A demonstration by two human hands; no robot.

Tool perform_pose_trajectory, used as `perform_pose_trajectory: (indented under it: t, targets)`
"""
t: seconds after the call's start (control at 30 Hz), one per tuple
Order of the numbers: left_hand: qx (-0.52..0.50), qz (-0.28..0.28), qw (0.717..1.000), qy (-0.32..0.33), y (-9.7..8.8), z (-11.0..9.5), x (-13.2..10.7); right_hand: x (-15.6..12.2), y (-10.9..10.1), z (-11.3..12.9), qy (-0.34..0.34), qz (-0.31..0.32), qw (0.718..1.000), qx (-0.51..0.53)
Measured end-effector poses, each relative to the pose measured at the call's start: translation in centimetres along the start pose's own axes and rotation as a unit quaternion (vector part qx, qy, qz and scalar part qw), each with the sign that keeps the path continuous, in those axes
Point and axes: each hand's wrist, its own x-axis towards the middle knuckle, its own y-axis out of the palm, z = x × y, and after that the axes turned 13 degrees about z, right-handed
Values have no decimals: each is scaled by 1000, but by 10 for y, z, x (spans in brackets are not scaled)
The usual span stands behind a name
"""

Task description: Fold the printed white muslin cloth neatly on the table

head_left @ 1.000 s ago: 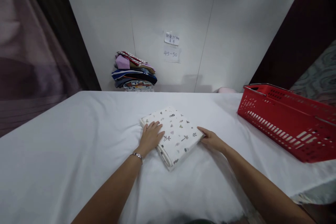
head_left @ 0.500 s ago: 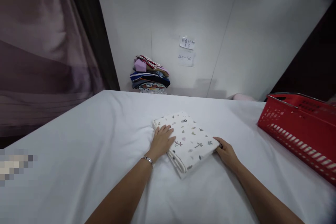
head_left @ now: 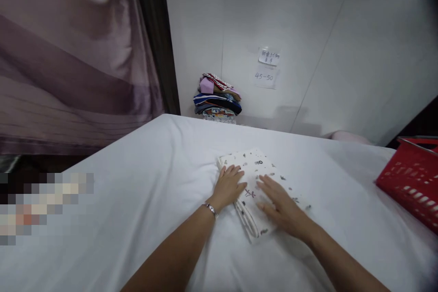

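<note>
Folded cloth (head_left: 256, 194), one, white with small printed figures, lying flat at the middle of a white table cover (head_left: 153, 205), one corner toward the wearer, layered edges showing along its near left side. Step in hand, by judgement: flattening and squaring the folded cloth. Next move, by judgement: calls for a light, level palm across the upper layer while the other hand steadies the left edge, so that the layers do not slide. Left hand (head_left: 228, 187), one, with a bracelet (head_left: 211, 210) at the wrist: palm down, fingers moderately spread, resting on the left edge of the cloth, gripping nothing. Right hand (head_left: 282, 203), one, blurred: fingers extended, thumb apart from them, over the right part of the cloth, clamped on nothing; whether it touches or hangs just above is unclear. Hands apart from each other, a strip of print between them. Surroundings: stack of folded fabrics (head_left: 219, 100) by the wall beyond the far edge; red basket (head_left: 410, 178), partly out of view, at the right; paper notes (head_left: 268, 57), two, on the wall.
</note>
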Motion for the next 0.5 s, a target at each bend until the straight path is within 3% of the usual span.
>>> perform_pose_trajectory:
  t: [0.1,0.23,0.37,0.43,0.5]
  targets:
    - [-18,-10,1000,1,1,-2,-2,9,28,10,-13,89,995,-52]
    - [-61,-51,997,-7,-3,1,2,7,43,7,-10,100,991,-85]
    - [-111,-165,970,-141,-18,25,14,5,41,6,-3,104,990,-92]
    - [-135,-183,949,-218,-26,41,20,5,41,7,-2,101,991,-91]
    - [-159,-165,937,-263,-31,54,25,5,42,8,-7,90,992,-87]
